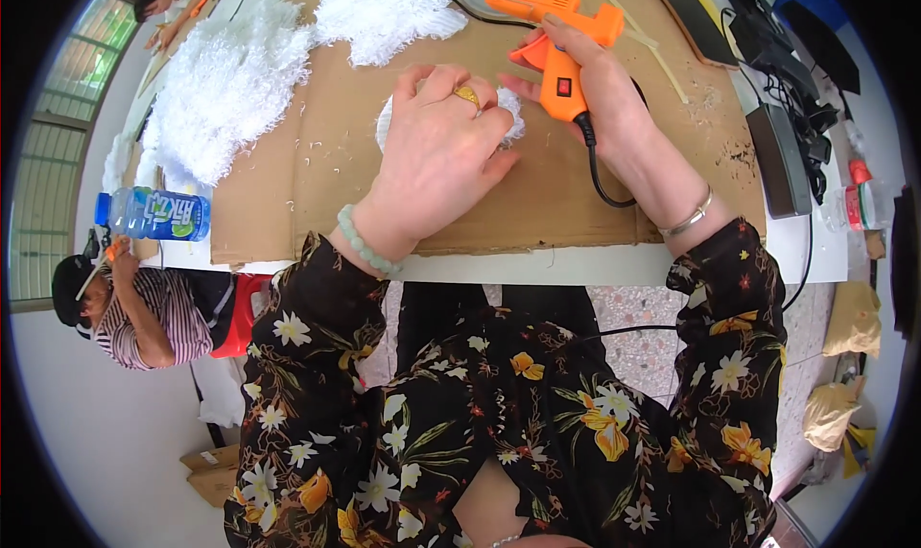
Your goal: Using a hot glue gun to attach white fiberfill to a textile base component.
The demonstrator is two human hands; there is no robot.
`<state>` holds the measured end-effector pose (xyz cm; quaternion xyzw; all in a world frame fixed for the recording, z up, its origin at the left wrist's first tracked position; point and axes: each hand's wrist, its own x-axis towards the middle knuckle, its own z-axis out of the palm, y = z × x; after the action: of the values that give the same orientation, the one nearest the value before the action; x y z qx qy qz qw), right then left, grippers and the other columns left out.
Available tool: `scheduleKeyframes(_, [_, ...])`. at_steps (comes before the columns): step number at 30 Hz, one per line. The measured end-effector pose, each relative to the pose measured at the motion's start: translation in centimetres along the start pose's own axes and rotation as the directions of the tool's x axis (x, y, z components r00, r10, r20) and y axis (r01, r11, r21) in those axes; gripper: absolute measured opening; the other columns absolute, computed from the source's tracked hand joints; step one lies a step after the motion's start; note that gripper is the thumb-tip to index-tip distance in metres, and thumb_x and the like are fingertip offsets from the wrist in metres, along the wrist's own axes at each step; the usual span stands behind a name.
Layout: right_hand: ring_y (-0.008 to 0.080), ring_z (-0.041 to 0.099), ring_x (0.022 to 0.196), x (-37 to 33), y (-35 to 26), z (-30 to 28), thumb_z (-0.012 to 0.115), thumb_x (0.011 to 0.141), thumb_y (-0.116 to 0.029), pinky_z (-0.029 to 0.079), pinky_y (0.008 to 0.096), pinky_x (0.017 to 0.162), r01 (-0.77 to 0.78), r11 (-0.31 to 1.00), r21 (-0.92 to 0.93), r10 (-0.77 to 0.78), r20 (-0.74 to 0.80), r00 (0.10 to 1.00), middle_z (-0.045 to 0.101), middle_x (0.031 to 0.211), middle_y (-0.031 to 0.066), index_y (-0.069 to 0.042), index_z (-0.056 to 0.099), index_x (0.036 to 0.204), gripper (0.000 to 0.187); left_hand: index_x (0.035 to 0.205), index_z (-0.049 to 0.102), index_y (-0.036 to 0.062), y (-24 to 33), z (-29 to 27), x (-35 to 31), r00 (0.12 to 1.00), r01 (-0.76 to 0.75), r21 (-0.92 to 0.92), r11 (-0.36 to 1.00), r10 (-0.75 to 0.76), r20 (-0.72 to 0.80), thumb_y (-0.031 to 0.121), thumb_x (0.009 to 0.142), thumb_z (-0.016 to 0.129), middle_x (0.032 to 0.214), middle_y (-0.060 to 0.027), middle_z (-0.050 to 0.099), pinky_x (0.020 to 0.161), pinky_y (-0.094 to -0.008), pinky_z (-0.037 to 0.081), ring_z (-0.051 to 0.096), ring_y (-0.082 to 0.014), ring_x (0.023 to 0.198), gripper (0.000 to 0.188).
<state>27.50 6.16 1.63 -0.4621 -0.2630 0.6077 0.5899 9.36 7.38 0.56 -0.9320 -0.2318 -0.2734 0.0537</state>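
My right hand (616,97) is closed around the handle of an orange hot glue gun (564,80). The gun's nozzle end points away to the upper left, and a black cord (597,169) runs from the base of its handle. Beside it, my left hand (436,140) is closed, fingers curled down over a small white fluffy piece (515,116). Most of that piece is hidden under the hand, and so are the fingertips. Both hands are over a brown cardboard sheet (326,203) on the table.
Larger white fluffy pieces (230,88) lie at the far left and far middle. A blue-labelled bottle (158,212) rests at the left edge. A phone (691,21), black cables and a dark box (779,160) are on the right. Two other people sit at the left.
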Motion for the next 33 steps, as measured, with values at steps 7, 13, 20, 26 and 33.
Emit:
scheduleKeyframes(7, [0.0142, 0.065, 0.084, 0.6, 1.4, -0.5, 0.055, 0.096, -0.032, 0.057, 0.0292, 0.073, 0.09, 0.996, -0.005, -0.089, 0.095, 0.991, 0.065, 0.097, 0.007, -0.004, 0.062, 0.105, 0.03, 0.076, 0.067, 0.0087, 0.8, 1.1, 0.6, 0.999, -0.028, 0.129, 0.991, 0.032, -0.031, 0.017, 0.067, 0.075, 0.093, -0.0014, 0.063, 0.09, -0.0467, 0.039, 0.055, -0.0255, 0.1, 0.015])
scheduleKeyframes(13, [0.0146, 0.064, 0.079, 1.2, 2.4, -0.7, 0.06, 0.094, -0.032, 0.058, 0.0301, 0.072, 0.073, 0.996, 0.043, -0.078, 0.14, 0.987, 0.065, 0.096, 0.0071, -0.002, 0.061, 0.104, 0.032, 0.072, 0.067, 0.0089, 0.4, 1.7, 0.1, 0.996, 0.025, 0.181, 0.983, -0.009, -0.088, 0.012, 0.068, 0.071, 0.086, -0.0011, 0.064, 0.089, -0.0447, 0.041, 0.058, -0.0262, 0.093, 0.007])
scheduleKeyframes(20, [0.0191, 0.066, 0.083, 1.7, 3.3, -0.7, 0.062, 0.093, -0.031, 0.058, 0.0303, 0.074, 0.161, 0.985, 0.053, -0.168, 0.172, 0.971, 0.063, 0.098, 0.0072, -0.002, 0.059, 0.108, 0.033, 0.074, 0.067, 0.0101, -0.8, 1.8, -1.2, 0.978, 0.204, 0.147, 0.968, -0.193, -0.081, 0.01, 0.066, 0.07, 0.082, -0.0036, 0.063, 0.087, -0.0452, 0.042, 0.059, -0.0304, 0.09, 0.009])
scheduleKeyframes(26, [0.0192, 0.065, 0.088, 1.2, 2.8, -0.9, 0.06, 0.094, -0.03, 0.058, 0.0299, 0.075, 0.107, 0.994, -0.002, -0.105, 0.174, 0.979, 0.062, 0.098, 0.0067, -0.003, 0.059, 0.107, 0.03, 0.084, 0.069, 0.0128, -0.4, 1.2, -0.9, 0.967, 0.248, 0.081, 0.965, -0.241, -0.086, 0.004, 0.066, 0.07, 0.089, -0.0032, 0.062, 0.089, -0.045, 0.041, 0.057, -0.0305, 0.095, 0.02])
scheduleKeyframes(33, [0.0173, 0.064, 0.091, 0.5, 2.6, -0.7, 0.059, 0.095, -0.027, 0.057, 0.031, 0.078, 0.251, 0.967, 0.032, -0.253, 0.151, 0.956, 0.062, 0.099, 0.0065, -0.003, 0.058, 0.11, 0.029, 0.088, 0.075, 0.0166, -1.2, 0.7, -2.0, 0.999, 0.036, 0.195, 0.98, -0.03, -0.032, 0.004, 0.066, 0.068, 0.093, -0.0013, 0.062, 0.093, -0.0451, 0.039, 0.056, -0.0269, 0.097, 0.026])
